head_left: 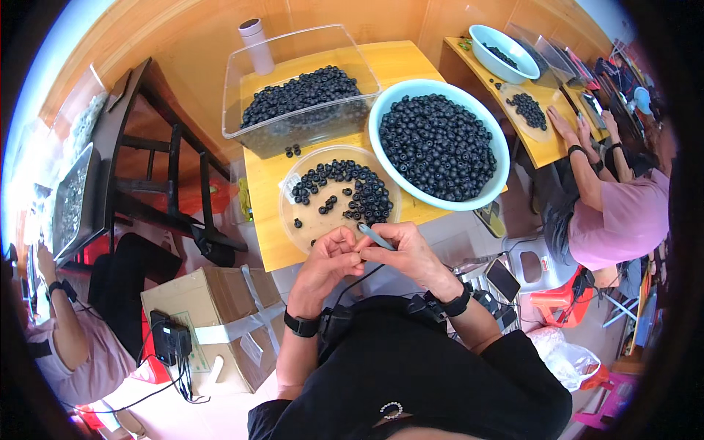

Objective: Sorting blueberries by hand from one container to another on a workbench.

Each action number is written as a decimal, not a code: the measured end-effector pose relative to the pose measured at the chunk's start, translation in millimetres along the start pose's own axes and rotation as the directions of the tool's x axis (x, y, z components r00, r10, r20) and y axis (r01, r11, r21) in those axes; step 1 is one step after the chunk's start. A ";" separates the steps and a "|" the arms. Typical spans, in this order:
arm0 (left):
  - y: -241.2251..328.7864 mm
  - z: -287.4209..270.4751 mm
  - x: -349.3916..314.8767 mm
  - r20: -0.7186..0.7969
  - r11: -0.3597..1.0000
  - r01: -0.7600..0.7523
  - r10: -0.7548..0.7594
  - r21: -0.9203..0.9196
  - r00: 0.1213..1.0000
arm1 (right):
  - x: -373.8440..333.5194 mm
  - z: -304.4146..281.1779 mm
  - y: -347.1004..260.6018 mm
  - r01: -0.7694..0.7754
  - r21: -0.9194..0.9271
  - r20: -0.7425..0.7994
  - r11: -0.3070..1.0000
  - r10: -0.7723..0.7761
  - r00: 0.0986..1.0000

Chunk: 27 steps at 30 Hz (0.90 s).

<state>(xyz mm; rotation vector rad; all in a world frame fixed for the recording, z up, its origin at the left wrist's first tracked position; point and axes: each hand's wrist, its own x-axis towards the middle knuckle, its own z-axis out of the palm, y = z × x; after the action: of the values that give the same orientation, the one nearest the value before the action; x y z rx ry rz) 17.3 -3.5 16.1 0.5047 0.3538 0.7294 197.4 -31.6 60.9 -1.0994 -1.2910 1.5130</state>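
Observation:
My left hand [331, 258] and my right hand [411, 254] meet over the near edge of the table. The right one grips a slim light-blue handled tool [375, 235], slanting toward the left fingers. Thumb and fingertips of my left hand are pinched together; whatever is between them is too small to make out. Just beyond lies a round shallow clear tray [314, 226] with small black round pieces [369, 199], some showing a central hole. They form a curve along its far and right sides, with a few loose in the middle.
Beyond the tray, a clear plastic box [232, 103] and a light-blue basin [456, 204] hold many more such pieces. A pink bottle [257, 48] stands behind the box. A cardboard carton [220, 323] sits at left. People work at both sides; one [620, 216] is at another table.

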 end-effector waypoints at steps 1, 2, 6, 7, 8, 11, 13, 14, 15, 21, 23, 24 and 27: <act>-0.5 0.1 0.6 0.009 1.000 0.009 -0.009 -0.002 1.000 | -0.1 0.4 1.2 0.000 0.052 -0.005 0.999 0.000 1.000; -0.6 0.0 0.6 0.013 1.000 0.016 -0.016 -0.013 1.000 | 0.1 0.3 1.8 0.000 0.105 -0.003 0.995 0.000 1.000; -1.2 -1.4 1.3 0.023 0.997 0.015 -0.013 -0.071 1.000 | -0.8 -0.8 -0.3 -0.051 0.062 -0.013 0.997 0.052 0.999; -1.0 -0.3 1.4 0.019 0.997 0.011 -0.009 -0.072 1.000 | -3.0 -0.1 -6.7 -0.019 -0.021 0.001 1.000 0.019 1.000; -0.6 2.5 1.1 -0.005 0.999 -0.002 0.001 -0.041 1.000 | -4.5 0.8 -9.7 0.015 -0.101 0.021 0.995 -0.013 1.000; -1.8 4.3 2.0 -0.063 0.999 0.017 -0.015 0.043 0.998 | -8.6 -7.0 -5.8 -0.004 -0.177 -0.013 0.984 0.002 1.000; -1.6 5.8 4.0 -0.136 0.984 0.035 -0.011 0.175 0.991 | -9.0 -19.7 -4.5 -0.008 -0.182 -0.071 0.983 -0.005 0.997; -1.5 3.1 5.9 -0.137 0.983 0.037 -0.012 0.177 0.990 | -8.7 -29.5 -5.0 -0.014 -0.186 -0.142 0.982 -0.013 0.990; -1.7 -3.1 6.1 -0.254 0.950 -0.001 0.085 0.313 0.963 | -5.6 -39.7 -9.8 0.058 -0.272 -0.226 0.961 -0.122 0.966; 15.2 -43.0 11.6 -0.373 0.724 -0.094 0.456 0.683 0.808 | 9.4 -107.2 -30.7 0.235 -0.396 -0.613 0.887 -0.447 0.651; 18.9 -48.7 14.3 -0.398 0.664 -0.040 0.494 0.747 0.773 | 5.5 -113.1 -19.3 0.196 -0.398 -0.620 0.896 -0.420 0.663; 20.3 -49.9 16.1 -0.414 0.600 0.018 0.530 0.800 0.740 | 3.3 -115.4 -11.0 0.154 -0.402 -0.629 0.902 -0.395 0.670; 25.2 -51.5 21.8 -0.376 0.511 0.005 0.626 0.860 0.683 | 0.4 -114.5 8.8 0.078 -0.459 -0.614 0.885 -0.380 0.692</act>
<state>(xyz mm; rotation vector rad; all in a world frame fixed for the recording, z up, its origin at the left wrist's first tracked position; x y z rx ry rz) -5.5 44.0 -15.3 1.2460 1.3631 1.1267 307.1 -3.2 42.6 -1.5045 -1.1441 0.5203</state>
